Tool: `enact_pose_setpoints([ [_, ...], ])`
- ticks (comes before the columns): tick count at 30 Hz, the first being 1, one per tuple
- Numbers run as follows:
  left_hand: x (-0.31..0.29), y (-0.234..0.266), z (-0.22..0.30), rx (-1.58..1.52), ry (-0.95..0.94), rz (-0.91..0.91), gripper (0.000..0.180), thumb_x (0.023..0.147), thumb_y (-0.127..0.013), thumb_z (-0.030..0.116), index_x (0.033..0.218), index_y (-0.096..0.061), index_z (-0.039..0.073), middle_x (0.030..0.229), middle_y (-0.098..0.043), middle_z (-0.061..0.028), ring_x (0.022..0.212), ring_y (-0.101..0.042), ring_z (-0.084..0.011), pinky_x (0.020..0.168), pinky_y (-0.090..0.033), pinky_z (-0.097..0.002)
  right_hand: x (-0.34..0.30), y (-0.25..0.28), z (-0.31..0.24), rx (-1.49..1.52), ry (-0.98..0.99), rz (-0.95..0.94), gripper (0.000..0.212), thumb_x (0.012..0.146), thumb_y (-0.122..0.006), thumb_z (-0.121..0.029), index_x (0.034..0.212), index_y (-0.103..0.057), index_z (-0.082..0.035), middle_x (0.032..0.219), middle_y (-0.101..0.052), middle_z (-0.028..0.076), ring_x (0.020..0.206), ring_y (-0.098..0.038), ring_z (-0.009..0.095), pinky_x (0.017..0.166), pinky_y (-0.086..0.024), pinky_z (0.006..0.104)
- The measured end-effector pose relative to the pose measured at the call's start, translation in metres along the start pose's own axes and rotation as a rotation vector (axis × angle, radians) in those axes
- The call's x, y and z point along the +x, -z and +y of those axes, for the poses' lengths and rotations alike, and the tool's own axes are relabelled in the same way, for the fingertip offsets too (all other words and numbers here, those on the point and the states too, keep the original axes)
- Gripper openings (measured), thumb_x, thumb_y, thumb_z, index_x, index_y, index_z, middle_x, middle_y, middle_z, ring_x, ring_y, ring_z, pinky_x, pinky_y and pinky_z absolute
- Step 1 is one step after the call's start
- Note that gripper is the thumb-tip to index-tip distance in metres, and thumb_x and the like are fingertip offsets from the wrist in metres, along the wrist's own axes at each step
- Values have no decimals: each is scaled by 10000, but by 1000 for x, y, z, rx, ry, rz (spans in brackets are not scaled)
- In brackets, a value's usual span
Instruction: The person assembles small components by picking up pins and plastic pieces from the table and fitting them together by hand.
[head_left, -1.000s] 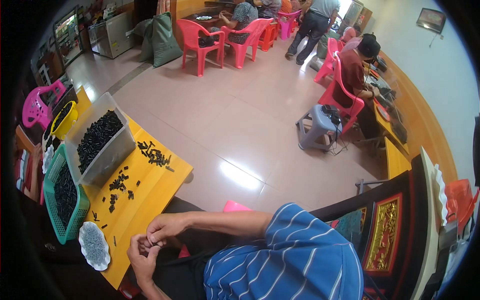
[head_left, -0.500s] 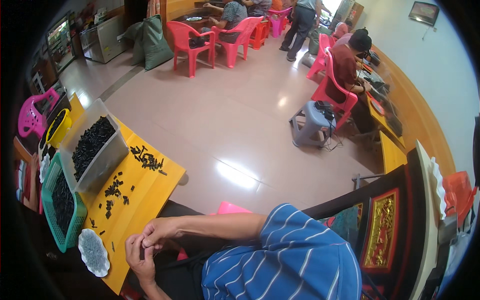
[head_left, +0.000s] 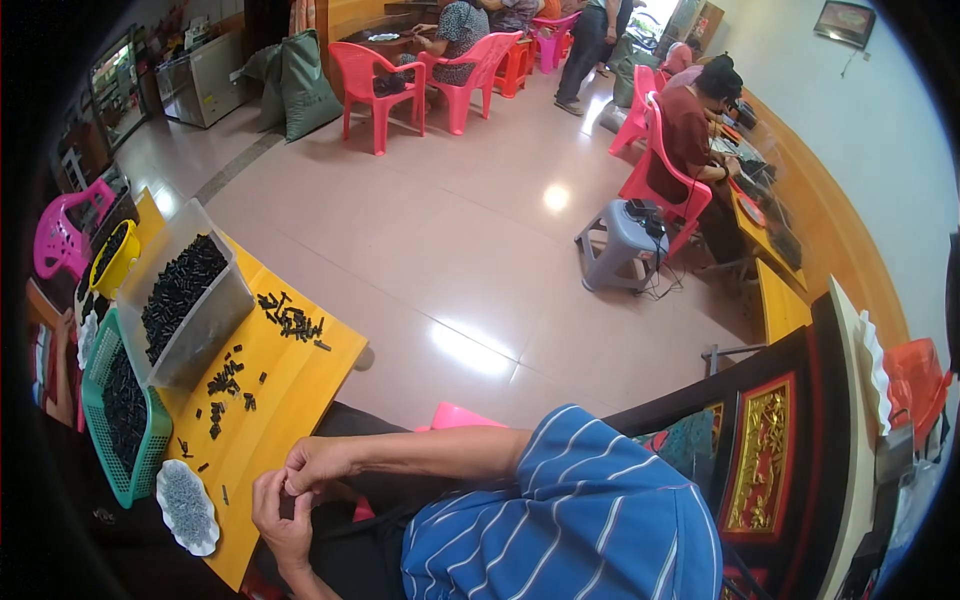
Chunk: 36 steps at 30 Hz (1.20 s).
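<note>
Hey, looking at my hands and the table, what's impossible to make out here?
All in the head view:
Whatever sits between left hand and right hand, if anything: hidden by their fingers.
Rest of the left forearm: cut off by the lower edge.
Grey bits in the white dish: too small to identify.
Bottom of the clear tub: covered by black pieces.

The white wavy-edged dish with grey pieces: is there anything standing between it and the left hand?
Only one small dark piece lies between the left hand and the dish, on the yellow table; nothing taller is visible there.
</note>
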<state>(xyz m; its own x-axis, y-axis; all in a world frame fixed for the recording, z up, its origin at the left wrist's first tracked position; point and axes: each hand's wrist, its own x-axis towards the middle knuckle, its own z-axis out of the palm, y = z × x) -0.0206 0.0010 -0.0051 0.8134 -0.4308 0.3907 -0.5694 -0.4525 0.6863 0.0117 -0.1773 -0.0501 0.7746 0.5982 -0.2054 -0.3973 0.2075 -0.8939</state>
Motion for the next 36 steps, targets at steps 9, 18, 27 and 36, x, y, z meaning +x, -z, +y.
enact_pose_setpoints([
  [9, -1, -5, -4, 88, 6, 62, 328, 765, -697, -32, 1084, -623, -17, 1014, -613, -182, 920, -622, -370, 801, -511, -392, 5, 4, 3, -43, 46, 44, 224, 842, -760, -199, 693, -660, -65, 655, -609, -1, 594, -536, 84, 530, -418, 228],
  [18, -3, -6, -10, 106, -29, 104, 265, 819, -695, 37, 1062, -615, -33, 994, -611, -189, 898, -614, -368, 782, -501, -399, 5, 5, 13, 97, 12, 37, 199, 903, -712, -264, 844, -714, -74, 726, -642, -28, 619, -532, 57, 556, -448, 214],
  [27, -9, 4, -16, 173, 13, 217, 227, 781, -728, 9, 990, -653, -43, 913, -636, -182, 831, -634, -334, 757, -518, -383, 22, -10, 31, 386, -3, -90, 270, 936, -663, -312, 1019, -728, -64, 859, -709, 10, 693, -604, 72, 635, -505, 229],
  [36, -2, 5, -10, -32, 23, 310, 313, 725, -778, -26, 1024, -688, -11, 943, -675, -110, 739, -633, -184, 680, -519, -280, -2, -15, -8, 348, -26, -31, 223, 976, -628, -253, 1030, -686, -45, 860, -668, 3, 743, -605, 82, 695, -498, 230],
])
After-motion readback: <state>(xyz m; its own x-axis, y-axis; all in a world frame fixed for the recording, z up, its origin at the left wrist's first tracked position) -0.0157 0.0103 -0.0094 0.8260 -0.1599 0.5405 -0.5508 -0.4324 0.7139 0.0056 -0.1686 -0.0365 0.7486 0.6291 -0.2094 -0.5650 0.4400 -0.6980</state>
